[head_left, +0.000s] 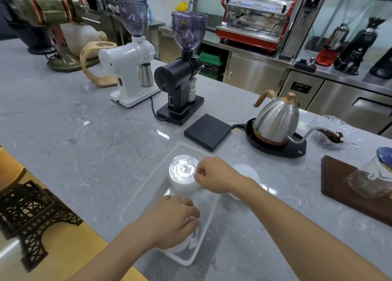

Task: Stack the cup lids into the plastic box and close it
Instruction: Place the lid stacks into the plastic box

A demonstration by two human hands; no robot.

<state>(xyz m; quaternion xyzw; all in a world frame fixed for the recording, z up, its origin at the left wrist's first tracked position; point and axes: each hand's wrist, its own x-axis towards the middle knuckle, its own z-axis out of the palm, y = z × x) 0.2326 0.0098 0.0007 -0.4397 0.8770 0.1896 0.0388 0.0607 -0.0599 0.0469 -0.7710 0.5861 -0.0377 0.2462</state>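
Note:
A clear plastic box (152, 174) lies open on the grey marble counter in front of me. Inside its far half stands a stack of clear cup lids (184, 171) on a white stack. My right hand (214, 174) pinches the right edge of that stack's top lid. My left hand (176, 219) is closed over a second white stack of lids (186, 243) in the near half of the box. More white lids (247, 171) sit on the counter just right of the box, partly hidden by my right wrist.
Behind the box are a black square scale (207, 131), a steel gooseneck kettle (275, 119) on its black base, and black (180, 90) and white (131, 68) grinders. A wooden tray (339, 185) with glassware is at right. A metal tower model (31, 213) stands at left.

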